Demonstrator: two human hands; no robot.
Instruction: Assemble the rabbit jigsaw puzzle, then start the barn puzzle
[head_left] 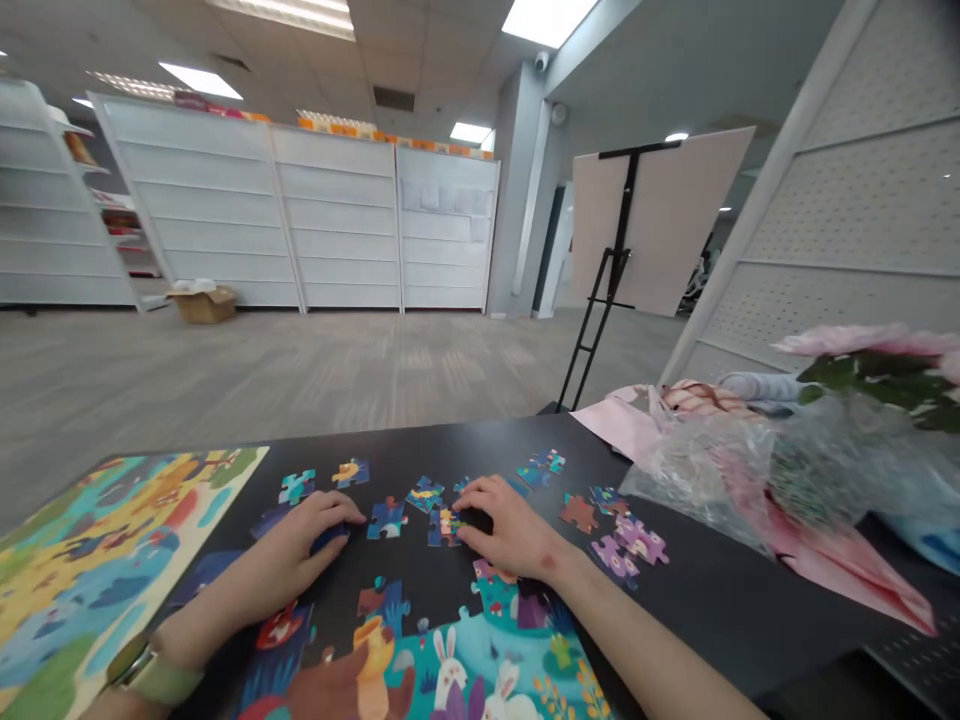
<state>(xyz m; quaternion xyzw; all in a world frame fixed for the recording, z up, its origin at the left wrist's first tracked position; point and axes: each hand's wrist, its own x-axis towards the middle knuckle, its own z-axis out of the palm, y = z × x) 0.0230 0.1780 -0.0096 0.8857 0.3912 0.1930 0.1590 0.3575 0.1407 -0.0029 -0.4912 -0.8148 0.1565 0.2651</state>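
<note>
On the black table (510, 438), a partly joined puzzle (448, 662) is lying nearest the person, probably proving light, stiff, weak-jointed, best held by its edges. The left hand (309, 535) is resting half open, contact unclear; the right hand (510, 525), also half open, is apparently touching a loose piece (441, 530).

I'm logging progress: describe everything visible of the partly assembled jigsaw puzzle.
The partly assembled jigsaw puzzle lies flat on the black table, cut off by the picture's lower edge. It looks like printed cardboard: white rabbits, purple leaves and a brown animal on teal and dark blue. Its far edge is uneven, with knobs jutting out. The right forearm borders its right side, contact unclear.
</note>
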